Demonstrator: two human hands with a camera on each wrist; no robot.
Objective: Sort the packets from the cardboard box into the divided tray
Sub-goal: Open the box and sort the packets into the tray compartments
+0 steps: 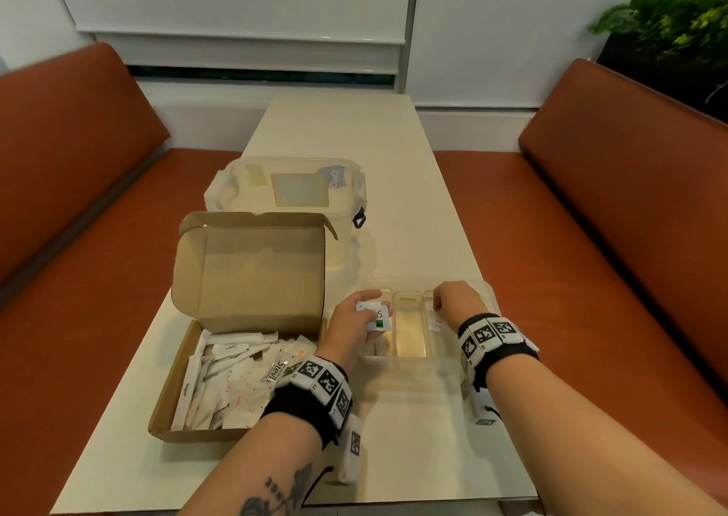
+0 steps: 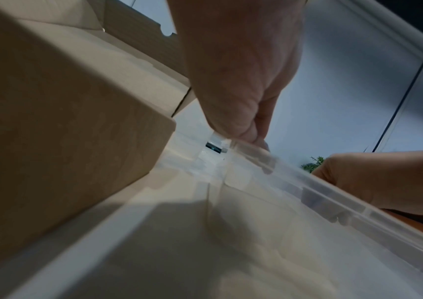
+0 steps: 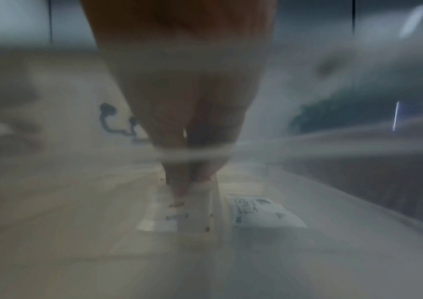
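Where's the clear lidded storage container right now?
In the head view, the clear lidded container sits on the table, directly behind the cardboard box's raised lid, left of centre and farther away than the divided tray.

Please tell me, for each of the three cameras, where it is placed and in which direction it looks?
Head: looks forward and down at the cardboard box, divided tray; both forearms show.
Left wrist: low, along the left hand past the box wall.
Right wrist: blurred, along the right hand into the tray, at a packet.
Shared: head and left wrist show box, tray.

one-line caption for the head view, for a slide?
Left hand holds packets over divided tray; right hand reaches inside.
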